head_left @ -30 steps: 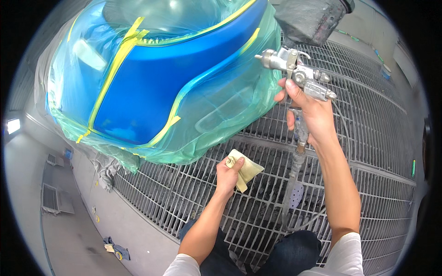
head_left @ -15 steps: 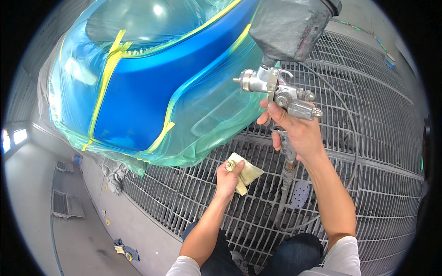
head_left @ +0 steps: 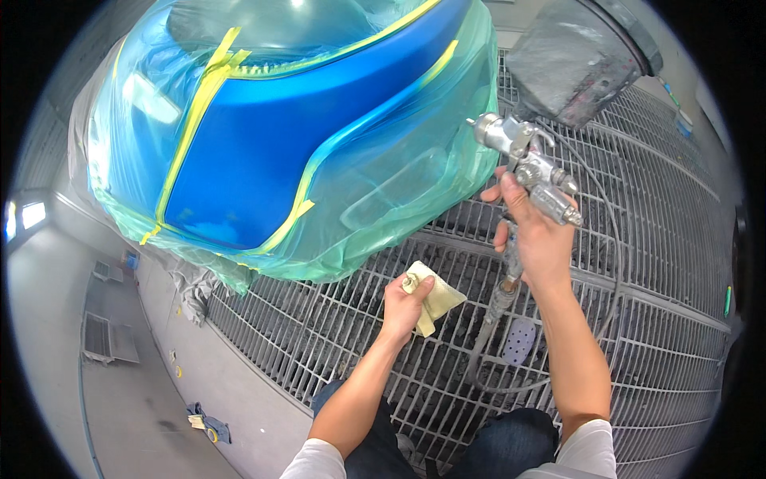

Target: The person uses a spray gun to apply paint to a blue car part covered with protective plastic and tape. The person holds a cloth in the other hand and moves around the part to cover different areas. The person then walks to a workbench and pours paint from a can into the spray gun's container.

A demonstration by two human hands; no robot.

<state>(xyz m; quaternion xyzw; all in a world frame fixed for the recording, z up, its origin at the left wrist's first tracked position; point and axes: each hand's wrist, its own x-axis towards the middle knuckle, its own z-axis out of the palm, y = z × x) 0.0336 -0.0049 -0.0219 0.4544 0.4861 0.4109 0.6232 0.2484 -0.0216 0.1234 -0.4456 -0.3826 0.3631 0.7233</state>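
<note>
My right hand [head_left: 538,243] grips a silver spray gun [head_left: 511,136] with a grey paint cup [head_left: 574,56] on top and a hose below the handle, its nozzle pointing left. My left hand [head_left: 403,307] holds a folded pale yellow cloth [head_left: 443,295], lower down over the grating. Beyond both hands is a blue painted panel [head_left: 247,152], bordered by yellow masking tape [head_left: 195,116] and surrounded by translucent green plastic sheeting [head_left: 399,199]. The gun's nozzle is near the sheeting's right edge; whether it touches cannot be told.
A metal floor grating [head_left: 670,239] lies under me, with a purple perforated pad [head_left: 520,342] among its bars and a loop of hose [head_left: 614,263]. Grey crumpled sheeting [head_left: 191,291] hangs at left. Tape rolls and a blue cloth [head_left: 217,423] lie on the floor at lower left.
The spray gun in my right hand has moved down, first leftward, then back right; its cup now sits farther right. My left hand has shifted slightly right, still holding the cloth.
</note>
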